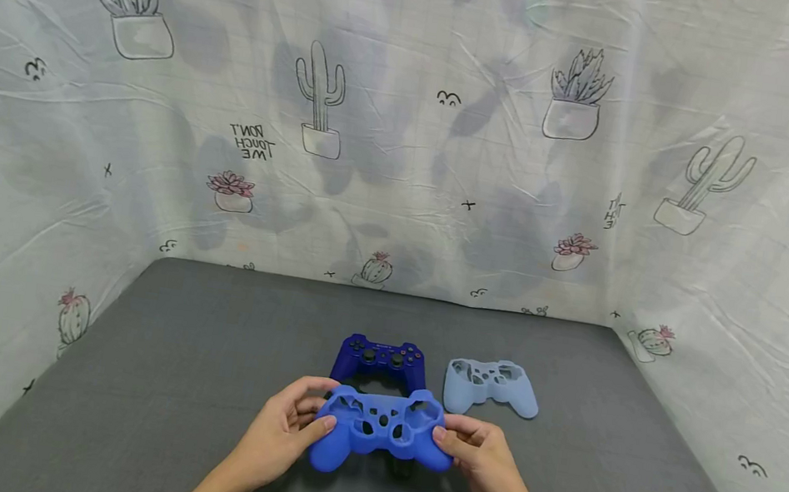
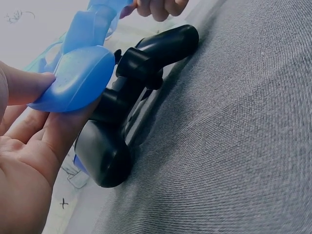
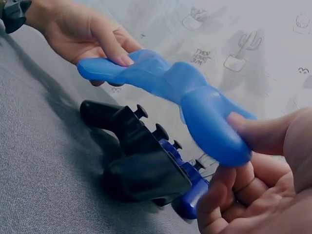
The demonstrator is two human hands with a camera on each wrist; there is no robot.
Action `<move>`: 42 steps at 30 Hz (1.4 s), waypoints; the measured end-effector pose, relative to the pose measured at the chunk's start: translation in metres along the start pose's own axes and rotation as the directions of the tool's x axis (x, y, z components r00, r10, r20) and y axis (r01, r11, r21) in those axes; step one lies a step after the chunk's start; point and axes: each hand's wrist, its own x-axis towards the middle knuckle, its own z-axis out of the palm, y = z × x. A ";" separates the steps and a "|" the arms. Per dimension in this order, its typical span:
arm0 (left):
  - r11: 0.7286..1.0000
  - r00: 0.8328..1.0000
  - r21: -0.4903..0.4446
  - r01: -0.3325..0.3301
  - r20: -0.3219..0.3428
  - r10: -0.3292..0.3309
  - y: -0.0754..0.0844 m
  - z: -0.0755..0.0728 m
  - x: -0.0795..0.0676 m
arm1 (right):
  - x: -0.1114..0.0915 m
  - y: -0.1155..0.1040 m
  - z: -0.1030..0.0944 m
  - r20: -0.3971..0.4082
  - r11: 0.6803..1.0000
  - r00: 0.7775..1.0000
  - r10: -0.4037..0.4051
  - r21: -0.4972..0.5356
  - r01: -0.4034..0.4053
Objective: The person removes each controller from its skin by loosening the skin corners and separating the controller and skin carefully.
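Observation:
Between both hands, a bright blue silicone controller cover (image 1: pixel 380 425) with cut-out holes is held up above the table. My left hand (image 1: pixel 282 424) pinches its left grip, thumb on top and fingers beneath. On the other side, my right hand (image 1: pixel 485 461) pinches the right grip the same way. Below the cover lies a black game controller (image 3: pixel 146 178), mostly hidden in the head view but plain in both wrist views; the cover is apart from it. Just beyond lies a dark blue game controller (image 1: pixel 382 356), its lower part partly covered from sight.
A pale blue controller cover (image 1: pixel 491 386) lies flat on the grey cloth-covered table (image 1: pixel 215 338), right of the dark blue controller. A white curtain (image 1: pixel 411 131) printed with potted cacti surrounds the table at the back and sides.

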 end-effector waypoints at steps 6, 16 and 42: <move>1.000 1.000 -0.010 -0.004 -0.007 0.003 -0.003 0.000 0.001 | 0.000 0.000 0.000 0.032 1.000 0.999 0.009 -0.012 -0.008; 1.000 1.000 0.012 0.028 -0.004 -0.028 -0.002 0.001 0.001 | 0.001 0.001 0.006 -0.081 0.999 0.996 0.033 -0.010 -0.034; 0.956 0.981 -0.243 0.167 0.141 -0.136 0.004 0.018 0.016 | 0.007 -0.009 -0.020 -0.182 0.997 0.981 0.065 -0.019 -0.070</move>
